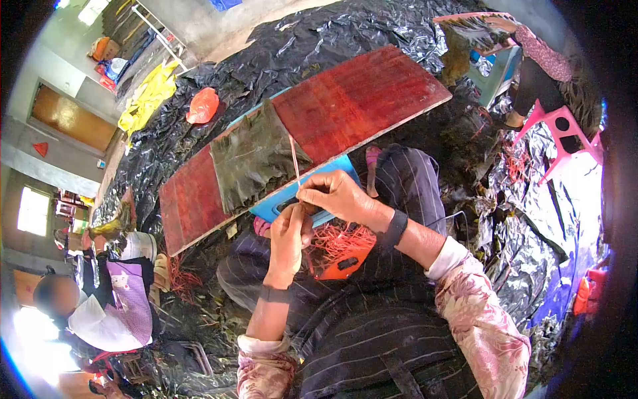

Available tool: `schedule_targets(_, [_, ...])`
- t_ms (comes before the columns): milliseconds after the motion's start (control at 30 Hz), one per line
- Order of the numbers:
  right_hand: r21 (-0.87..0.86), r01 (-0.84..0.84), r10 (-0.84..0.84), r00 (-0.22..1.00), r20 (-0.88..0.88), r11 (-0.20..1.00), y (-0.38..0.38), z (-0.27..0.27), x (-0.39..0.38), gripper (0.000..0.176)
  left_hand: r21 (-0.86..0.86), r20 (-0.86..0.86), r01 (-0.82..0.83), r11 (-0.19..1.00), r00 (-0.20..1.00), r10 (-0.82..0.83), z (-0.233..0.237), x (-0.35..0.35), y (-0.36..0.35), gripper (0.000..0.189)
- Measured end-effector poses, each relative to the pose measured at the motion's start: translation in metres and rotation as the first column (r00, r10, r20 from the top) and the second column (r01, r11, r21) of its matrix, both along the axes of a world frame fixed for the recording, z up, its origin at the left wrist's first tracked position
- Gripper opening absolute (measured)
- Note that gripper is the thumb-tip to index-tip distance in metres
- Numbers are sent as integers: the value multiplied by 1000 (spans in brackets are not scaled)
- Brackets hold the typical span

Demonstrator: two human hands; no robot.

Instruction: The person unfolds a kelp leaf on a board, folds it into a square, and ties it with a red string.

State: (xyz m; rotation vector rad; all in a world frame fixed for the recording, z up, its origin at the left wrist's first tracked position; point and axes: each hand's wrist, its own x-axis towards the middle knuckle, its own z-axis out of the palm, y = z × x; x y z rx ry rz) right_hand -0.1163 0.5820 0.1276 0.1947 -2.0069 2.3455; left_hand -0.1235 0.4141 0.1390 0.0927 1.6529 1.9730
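A long red wooden board (359,100) lies across a blue crate (279,203) in front of my knees. A dark, wet sheet of seaweed (256,156) is spread on the board's left half. My right hand (339,196) pinches a thin pale strip (293,156) that rises over the seaweed's right edge. My left hand (289,243) is closed just below it, fingers curled around the strip's lower end. An orange basket (342,256) with red strings sits on my lap under both hands.
Black plastic sheeting (319,40) covers the floor. A person (106,299) sits at the lower left. Another person (538,66) sits on a pink stool (565,133) at the upper right. A red bag (203,105) and yellow cloth (149,96) lie beyond the board.
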Motion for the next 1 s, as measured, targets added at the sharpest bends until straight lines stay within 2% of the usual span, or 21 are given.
schedule_targets(33, [6, 36, -36, 999, -33, 999, 2, 1, -1, 20, -2, -16, 28, 1000, 999, -28, 0, -2, 3, 24])
schedule_targets(100, [-21, -10, 10, 1000, -5, 1000, 10, 7, -4, 19, 13, 5, 24, 1000, 1000, -24, 3, -2, 9, 24])
schedule_targets(167, [-286, 3, 41, 988, 148, 958, 19, 20, -3, 19, 56, 32, 42, 998, 999, -44, 9, -3, 13, 28])
schedule_targets(300, [-425, 178, -108, 977, 184, 888, 53, 23, -20, 14, 67, 45, 57, 996, 997, -60, -4, -7, 10, 27])
schedule_targets(367, [-437, 332, -241, 937, 251, 836, 74, 22, -37, 14, 56, 62, 55, 997, 996, -58, -12, -8, 8, 28])
schedule_targets(400, [-431, 316, -225, 942, 250, 845, 91, 15, -48, 13, 28, 65, 72, 997, 995, -73, -19, -10, 7, 28])
schedule_targets(433, [-359, 356, -254, 919, 300, 863, 101, 15, -57, 13, 0, 68, 88, 996, 994, -88, -26, -14, 6, 29])
schedule_targets(533, [-223, 390, -318, 900, 299, 893, 128, 10, -89, 12, -36, 64, 64, 997, 996, -61, -35, -20, 11, 29])
schedule_targets(567, [-218, 389, -320, 901, 292, 895, 135, 8, -100, 12, -64, 88, 51, 997, 995, -45, -37, -23, 13, 30])
schedule_targets(667, [-7, 489, -458, 821, 341, 872, 145, 4, -132, 12, -69, 94, 49, 996, 995, -42, -55, -28, 16, 26])
schedule_targets(700, [-11, 494, -463, 821, 334, 869, 147, -2, -144, 12, -86, 114, 51, 995, 993, -41, -58, -31, 17, 26])
schedule_targets(833, [133, 489, -504, 804, 316, 862, 139, -9, -179, 13, -54, 160, 41, 998, 987, -32, -72, -44, 17, 26])
schedule_targets(900, [87, 468, -467, 815, 343, 880, 125, -5, -193, 13, -47, 168, 13, 999, 986, -5, -78, -49, 18, 25])
schedule_targets(967, [179, 395, -434, 834, 341, 901, 115, -5, -212, 13, -10, 175, 1, 1000, 985, 1, -73, -51, 18, 24])
schedule_targets(1000, [354, 316, -412, 880, 238, 880, 119, -28, -236, 12, -20, 195, -18, 1000, 981, 21, -72, -52, 17, 24])
